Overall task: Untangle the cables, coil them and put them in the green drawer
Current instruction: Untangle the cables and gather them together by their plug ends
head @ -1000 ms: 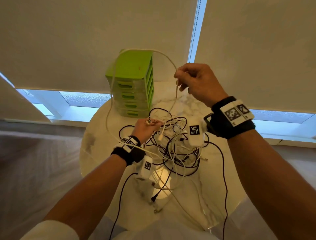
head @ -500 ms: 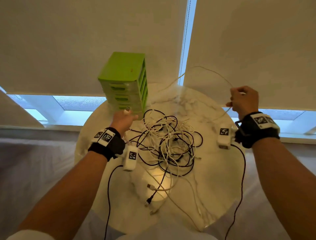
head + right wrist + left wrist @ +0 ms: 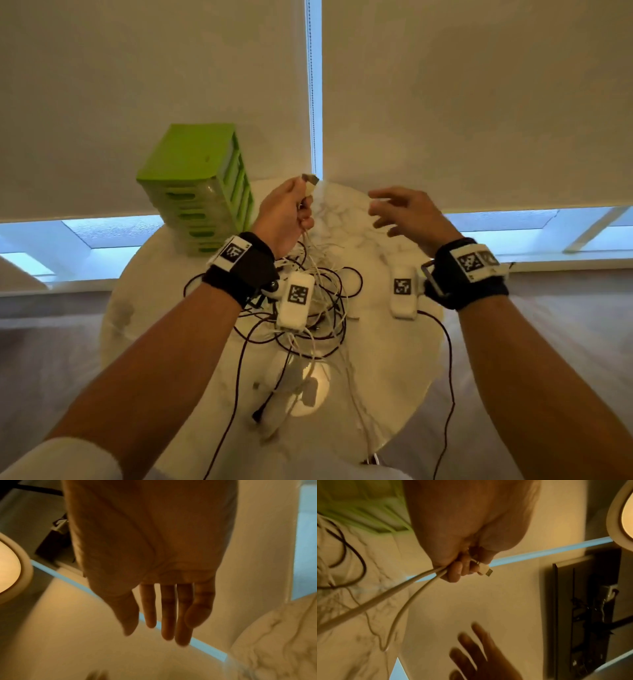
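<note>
**Left hand lifts a white cable end over a tangled heap**

Head view, read from the left: a pale cloth-covered surface [image 3: 44,363] lies beyond the left edge of a round marble counter [image 3: 387,359]. At the counter's far-left edge stands the green drawer unit [image 3: 195,185], several drawers stacked, all pushed in. Behind it two pale roller blinds [image 3: 154,85] cover the window, with a narrow bright gap between them and a strip of daylight showing under their hems.

Just right of the drawer unit, the left hand [image 3: 284,216] is raised above the far side of the counter, its fingers curled round a white cable [image 3: 368,605]. The plug [image 3: 310,180] sticks up out of the fist. In the left wrist view two white strands run down from the grip toward the counter.

Beneath that hand, in the middle of the counter, sits the cable tangle [image 3: 308,301], black and white leads looped over one another, uncoiled. A few loose ends trail toward the near edge, where a bright round reflection [image 3: 308,394] shines on the marble.

Further right, the right hand [image 3: 407,212] hovers near the far-right edge with its fingers spread and straight, holding nothing and touching nothing. Both wrists wear black straps carrying white tagged boxes. A black lead [image 3: 448,377] hangs from the right wrist across the near-right edge.
</note>
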The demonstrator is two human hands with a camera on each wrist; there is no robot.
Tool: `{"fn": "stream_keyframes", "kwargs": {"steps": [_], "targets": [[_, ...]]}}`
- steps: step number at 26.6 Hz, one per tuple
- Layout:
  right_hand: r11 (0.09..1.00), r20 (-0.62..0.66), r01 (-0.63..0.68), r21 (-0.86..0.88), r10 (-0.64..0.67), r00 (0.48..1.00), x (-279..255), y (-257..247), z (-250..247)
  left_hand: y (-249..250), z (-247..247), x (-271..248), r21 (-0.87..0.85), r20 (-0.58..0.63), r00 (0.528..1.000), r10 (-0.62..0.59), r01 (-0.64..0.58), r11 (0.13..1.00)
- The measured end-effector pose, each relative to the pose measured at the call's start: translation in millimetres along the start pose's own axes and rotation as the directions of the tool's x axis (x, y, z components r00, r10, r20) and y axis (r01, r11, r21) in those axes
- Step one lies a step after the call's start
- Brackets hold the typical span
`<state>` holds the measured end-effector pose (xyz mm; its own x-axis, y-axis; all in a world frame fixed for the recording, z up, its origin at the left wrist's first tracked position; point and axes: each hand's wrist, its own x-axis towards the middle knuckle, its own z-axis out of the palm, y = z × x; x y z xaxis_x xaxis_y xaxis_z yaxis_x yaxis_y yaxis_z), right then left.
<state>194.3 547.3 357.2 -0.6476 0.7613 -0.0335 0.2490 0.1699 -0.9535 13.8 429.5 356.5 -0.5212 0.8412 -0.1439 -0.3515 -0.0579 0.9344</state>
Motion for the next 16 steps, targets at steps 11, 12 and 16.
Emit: {"fn": "stream_keyframes", "kwargs": {"steps": [11, 12, 16], "targets": [[0.966, 0.388, 0.048, -0.255, 0.057, 0.92, -24, 28, 1, -5, 87, 3, -0.011, 0.024, 1.0, 0.007, -0.007, 1.0], [0.958, 0.412, 0.043, -0.283, 0.081, 0.908, -25, 35, -5, -3, 89, 2, -0.016, 0.036, 0.999, -0.002, 0.003, 1.0], [0.949, 0.437, -0.033, -0.315, 0.175, 0.882, -30, 57, -30, 0, 94, -8, 0.039, 0.109, 0.993, -0.049, 0.045, 0.998]]}}
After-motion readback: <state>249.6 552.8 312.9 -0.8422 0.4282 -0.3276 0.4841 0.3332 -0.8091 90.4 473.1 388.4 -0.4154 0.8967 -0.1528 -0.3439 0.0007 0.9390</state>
